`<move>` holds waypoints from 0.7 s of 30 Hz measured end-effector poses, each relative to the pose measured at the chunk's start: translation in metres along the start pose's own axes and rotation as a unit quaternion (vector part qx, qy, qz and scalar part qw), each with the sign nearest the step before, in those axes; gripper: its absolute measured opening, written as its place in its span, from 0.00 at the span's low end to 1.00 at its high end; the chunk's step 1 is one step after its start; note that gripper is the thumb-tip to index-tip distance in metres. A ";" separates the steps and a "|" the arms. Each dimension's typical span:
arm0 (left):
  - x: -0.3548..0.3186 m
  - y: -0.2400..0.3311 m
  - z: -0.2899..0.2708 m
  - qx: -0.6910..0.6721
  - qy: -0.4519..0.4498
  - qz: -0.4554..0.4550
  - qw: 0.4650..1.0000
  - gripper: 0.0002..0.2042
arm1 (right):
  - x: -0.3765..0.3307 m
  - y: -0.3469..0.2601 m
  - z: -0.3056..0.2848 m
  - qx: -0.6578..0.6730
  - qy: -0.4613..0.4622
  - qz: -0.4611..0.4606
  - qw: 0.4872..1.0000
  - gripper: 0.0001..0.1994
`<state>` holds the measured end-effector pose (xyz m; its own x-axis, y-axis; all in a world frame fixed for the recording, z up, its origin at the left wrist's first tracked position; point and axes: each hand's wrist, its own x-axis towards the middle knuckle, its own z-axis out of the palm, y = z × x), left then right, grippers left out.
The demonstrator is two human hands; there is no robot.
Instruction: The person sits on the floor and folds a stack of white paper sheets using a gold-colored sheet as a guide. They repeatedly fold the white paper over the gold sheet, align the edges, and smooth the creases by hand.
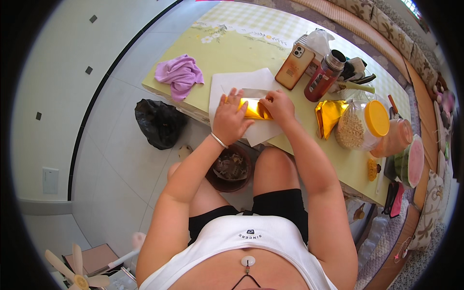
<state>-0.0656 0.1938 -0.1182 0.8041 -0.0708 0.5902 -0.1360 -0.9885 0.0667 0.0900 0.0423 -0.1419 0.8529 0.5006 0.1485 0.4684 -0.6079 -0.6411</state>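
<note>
A strip of shiny gold foil paper (pixel 257 110) lies across white sheets (pixel 222 83) at the table's near edge. My left hand (pixel 231 118) rests flat over the strip's left end, its fingers stretched out and slightly apart. At the right end, my right hand (pixel 280 107) has its fingers curled, with thumb and fingertips pinching the foil's edge. A pale strip shows just beyond the foil, between both hands. The fingers hide both ends of the gold strip.
Right of the sheets stand a phone (pixel 295 67), a dark red flask (pixel 324 79), more gold foil (pixel 329 116), and a yellow-lidded jar (pixel 353 126). A purple cloth (pixel 180 75) lies left. Below are a black bag (pixel 158 123) and a bin (pixel 232 166) between my knees.
</note>
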 end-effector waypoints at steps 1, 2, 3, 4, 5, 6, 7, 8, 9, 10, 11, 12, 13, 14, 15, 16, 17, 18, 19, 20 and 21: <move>-0.004 0.004 0.003 -0.007 -0.021 0.012 1.000 0.29 | 0.000 0.000 0.001 -0.004 0.001 0.003 1.000 0.13; -0.008 0.007 0.007 -0.015 -0.042 0.024 0.999 0.31 | 0.001 0.000 0.002 -0.009 0.002 0.006 1.000 0.13; -0.011 0.009 0.009 -0.022 -0.062 0.035 0.997 0.33 | 0.001 0.000 0.003 -0.013 0.002 0.008 1.000 0.13; -0.011 0.013 0.010 -0.023 -0.070 0.034 0.997 0.35 | 0.002 0.001 0.003 -0.017 0.004 0.010 1.000 0.13; -0.012 0.013 0.015 -0.026 -0.088 0.019 0.996 0.36 | 0.003 0.003 0.004 -0.021 0.006 0.012 1.000 0.14; -0.013 0.012 0.020 -0.029 -0.106 0.003 0.994 0.36 | 0.004 0.002 0.004 -0.024 0.007 0.012 1.000 0.14; -0.014 0.011 0.024 -0.031 -0.123 -0.013 0.992 0.37 | 0.004 0.003 0.003 -0.020 0.011 0.011 1.000 0.14; -0.017 0.010 0.026 -0.025 -0.126 -0.014 0.992 0.38 | 0.002 0.004 0.000 -0.016 0.014 0.009 1.000 0.14; -0.018 0.011 0.025 -0.019 -0.129 -0.016 0.991 0.38 | 0.001 0.006 -0.002 -0.012 0.017 0.007 1.000 0.14; -0.019 0.011 0.025 -0.013 -0.133 -0.019 0.991 0.39 | 0.001 0.007 -0.006 -0.011 -0.001 0.029 1.000 0.14; -0.020 0.011 0.025 -0.008 -0.135 -0.019 0.991 0.40 | 0.001 0.008 -0.010 -0.010 -0.019 0.051 0.998 0.13; -0.021 0.012 0.025 -0.004 -0.138 -0.019 0.990 0.40 | 0.000 0.009 -0.012 -0.009 -0.037 0.074 0.997 0.13; -0.021 0.012 0.026 -0.001 -0.140 -0.019 0.990 0.40 | -0.002 0.011 -0.012 -0.020 -0.014 0.051 0.998 0.12; -0.022 0.012 0.026 0.005 -0.144 -0.018 0.989 0.41 | -0.004 0.014 -0.010 -0.030 0.008 0.027 0.999 0.12; -0.022 0.012 0.026 0.011 -0.148 -0.016 0.989 0.41 | -0.005 0.016 -0.009 -0.041 0.032 0.004 0.999 0.11; -0.021 0.012 0.027 0.016 -0.151 -0.014 0.988 0.41 | -0.005 0.016 -0.008 -0.045 0.034 0.005 0.998 0.11; -0.020 0.012 0.028 0.013 -0.151 -0.015 0.988 0.41 | -0.006 0.016 -0.006 -0.050 0.036 0.006 0.998 0.10; -0.019 0.011 0.028 0.011 -0.152 -0.015 0.988 0.42 | -0.006 0.016 -0.005 -0.054 0.037 0.007 0.998 0.10; -0.019 0.010 0.028 0.008 -0.152 -0.016 0.988 0.42 | -0.006 0.015 -0.004 -0.056 0.038 0.009 0.998 0.10; -0.018 0.009 0.028 0.009 -0.155 -0.015 0.988 0.42 | -0.006 0.014 -0.005 -0.057 0.039 0.012 0.998 0.10; -0.017 0.009 0.028 0.009 -0.158 -0.013 0.987 0.42 | -0.006 0.014 -0.004 -0.058 0.040 0.014 0.997 0.09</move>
<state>-0.0641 0.1823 -0.1497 0.9483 -0.0802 0.3072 -0.1042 -0.9926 0.0625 0.0928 0.0283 -0.1483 0.8794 0.4347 0.1940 0.4638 -0.6906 -0.5550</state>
